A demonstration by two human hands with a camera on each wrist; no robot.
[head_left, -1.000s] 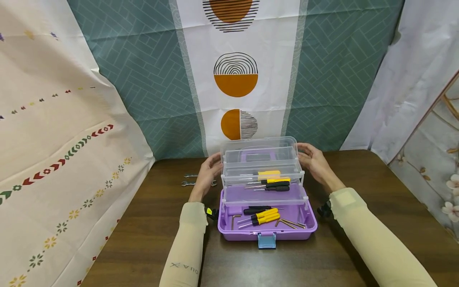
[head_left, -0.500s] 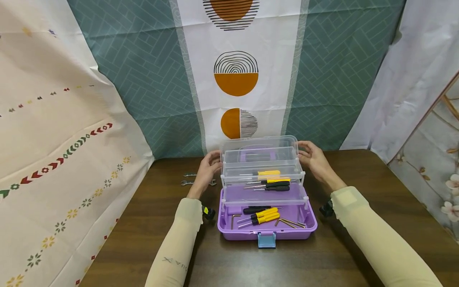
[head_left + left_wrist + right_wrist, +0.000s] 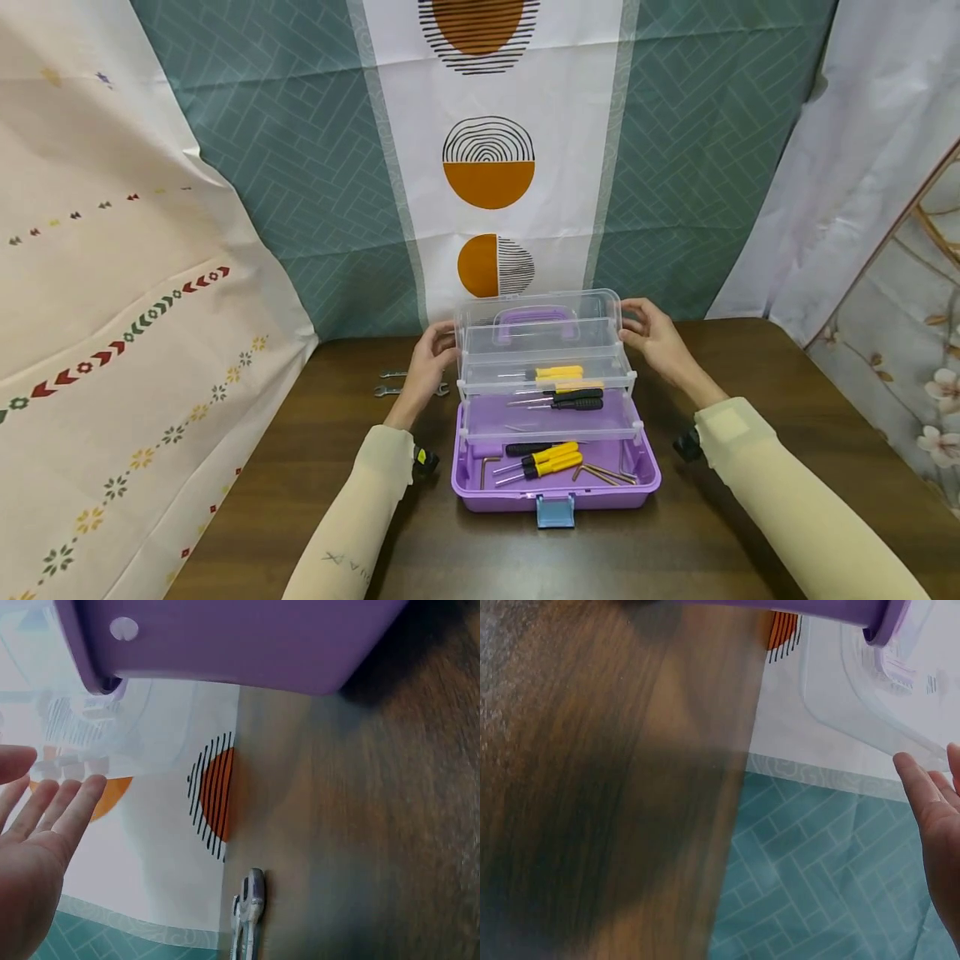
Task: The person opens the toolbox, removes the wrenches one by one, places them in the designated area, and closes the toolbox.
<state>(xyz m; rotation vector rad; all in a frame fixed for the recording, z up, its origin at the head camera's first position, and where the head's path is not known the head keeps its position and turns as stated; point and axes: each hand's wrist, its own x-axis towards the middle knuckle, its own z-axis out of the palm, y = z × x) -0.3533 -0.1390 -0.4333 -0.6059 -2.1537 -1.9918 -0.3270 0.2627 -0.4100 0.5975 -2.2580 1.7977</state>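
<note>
A purple toolbox [image 3: 495, 500] stands raised open in the head view, its clear lid [image 3: 480, 335] tilted up at the back. Clear trays [image 3: 487, 432] step up behind the base, with yellow and black screwdrivers [image 3: 577, 405] on them. In the base lie more yellow screwdrivers [image 3: 555, 465] and several hex keys [image 3: 600, 475]. My left hand [image 3: 429, 367] touches the lid's left side with nearly straight fingers [image 3: 75, 810]. On the opposite side my right hand [image 3: 660, 342] touches the lid's edge, fingers [image 3: 919, 784] extended. Some fingertips are hidden by the lid in the head view.
Two wrenches [image 3: 387, 390] lie on the brown table [image 3: 300, 500], left of the toolbox and partly behind my left hand. A blue latch [image 3: 555, 512] hangs at the box's front. Patterned cloth [image 3: 315, 167] hangs directly behind the table's back edge.
The lid has tipped slightly, and its purple handle shows more clearly through it. The trays have come a little forward and down. Both hands stay at the lid's sides; the head view has shifted slightly.
</note>
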